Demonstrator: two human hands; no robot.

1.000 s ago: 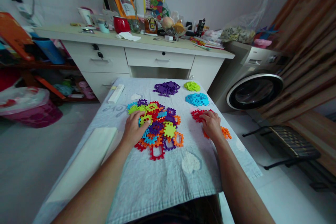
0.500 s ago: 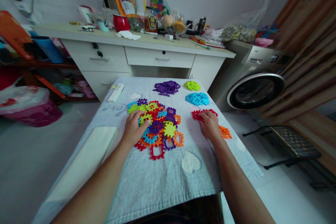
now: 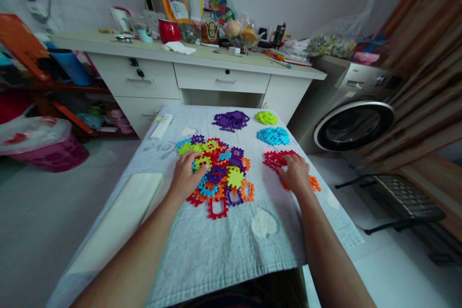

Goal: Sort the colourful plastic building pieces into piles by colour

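A mixed heap of coloured plastic interlocking tiles (image 3: 220, 175) lies in the middle of a cloth-covered table (image 3: 224, 245). My left hand (image 3: 186, 175) rests on the heap's left side, fingers curled over a yellow-green tile. My right hand (image 3: 296, 173) lies flat with fingers spread, between a red pile (image 3: 272, 159) and an orange pile (image 3: 313, 184), touching both. Sorted piles sit further back: purple (image 3: 231, 120), lime green (image 3: 266, 117) and blue (image 3: 273, 136).
A white box (image 3: 161, 127) lies at the table's far left and a pale flat board (image 3: 119, 216) along its left edge. Behind stands a cluttered white desk (image 3: 216, 74); a washing machine (image 3: 352, 120) is at the right, a pink basin (image 3: 46, 154) on the floor at the left.
My right hand has slid slightly back toward me, uncovering more of the red pile. My left hand stays on the mixed heap. The view has shifted a little.
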